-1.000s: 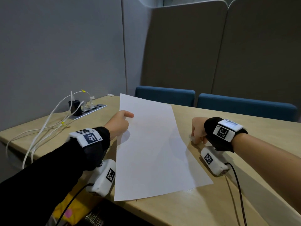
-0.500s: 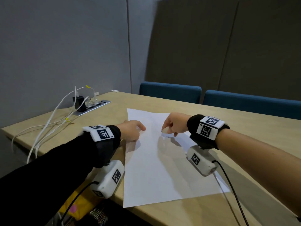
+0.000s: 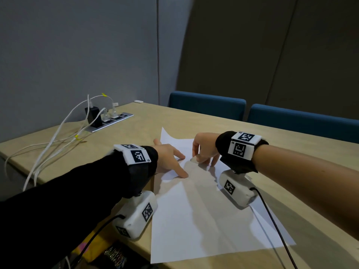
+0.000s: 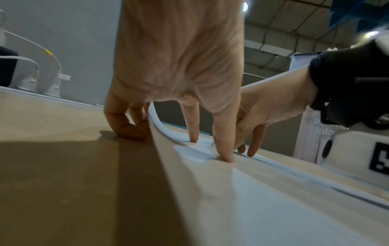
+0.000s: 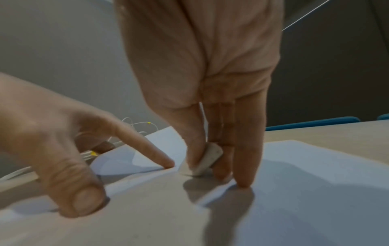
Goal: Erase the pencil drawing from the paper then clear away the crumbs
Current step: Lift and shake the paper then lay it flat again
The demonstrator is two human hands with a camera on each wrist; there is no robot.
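Observation:
A white sheet of paper [image 3: 204,214] lies on the wooden table [image 3: 194,121], its far part slightly buckled. My left hand [image 3: 169,158] presses the paper [image 4: 242,199] down with straight thumb and forefinger spread apart. In the right wrist view my right hand [image 5: 210,149] pinches a small white eraser [image 5: 207,159] between thumb and fingers, its lower end touching the paper [image 5: 315,191]. From the head view the eraser [image 3: 194,159] sits just right of my left forefinger. No pencil marks or crumbs show clearly.
A power strip [image 3: 108,121] with a black charger and white cables [image 3: 54,140] sits at the table's far left. Two blue chair backs [image 3: 206,105] stand behind the far edge. The near table edge runs just below the paper's front edge.
The right hand has moved left from the paper's right edge onto the sheet and lowered the eraser to it. The left hand has spread its thumb and forefinger flat on the paper.

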